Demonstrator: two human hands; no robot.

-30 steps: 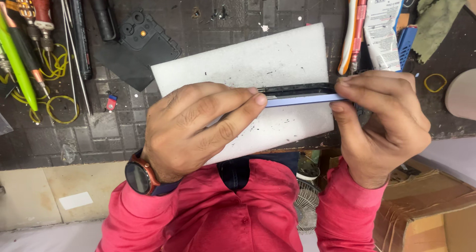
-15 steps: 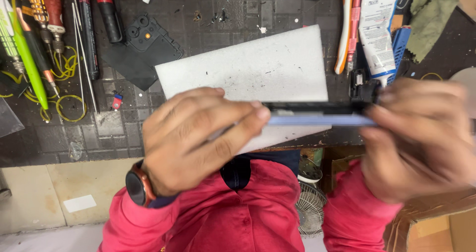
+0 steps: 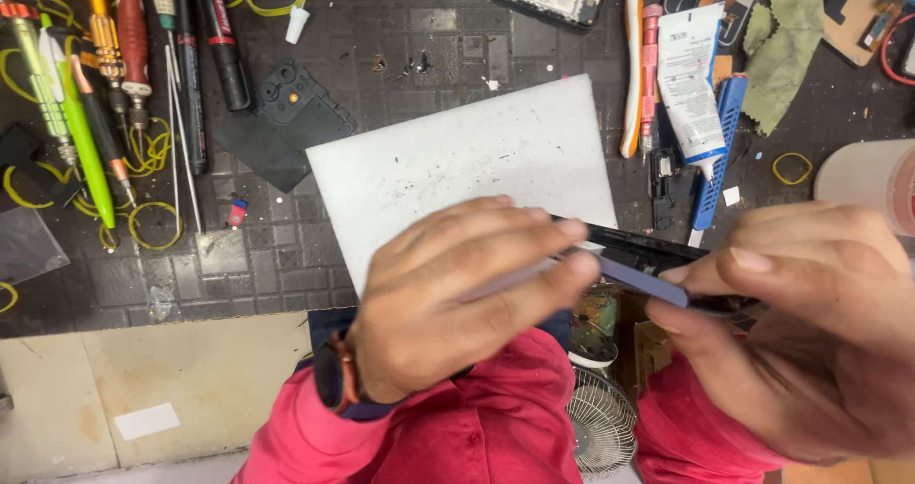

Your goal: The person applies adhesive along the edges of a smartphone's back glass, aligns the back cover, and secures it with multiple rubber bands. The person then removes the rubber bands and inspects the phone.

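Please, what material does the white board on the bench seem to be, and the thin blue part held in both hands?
White board: probably matte plastic or foam sheet; flat, dull, speckled with dark marks. Thin blue part, held edge-on between the left hand and right hand: smooth, likely plastic or painted metal; the look cannot settle which.

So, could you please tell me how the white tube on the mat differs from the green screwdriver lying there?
The white tube is wide, flat and soft-looking, while the green screwdriver is slim and rigid. The tube lies at the mat's right side, beyond the right hand; the screwdriver lies far left among other tools. Both rest untouched, roughly lengthwise, on the dark gridded mat.
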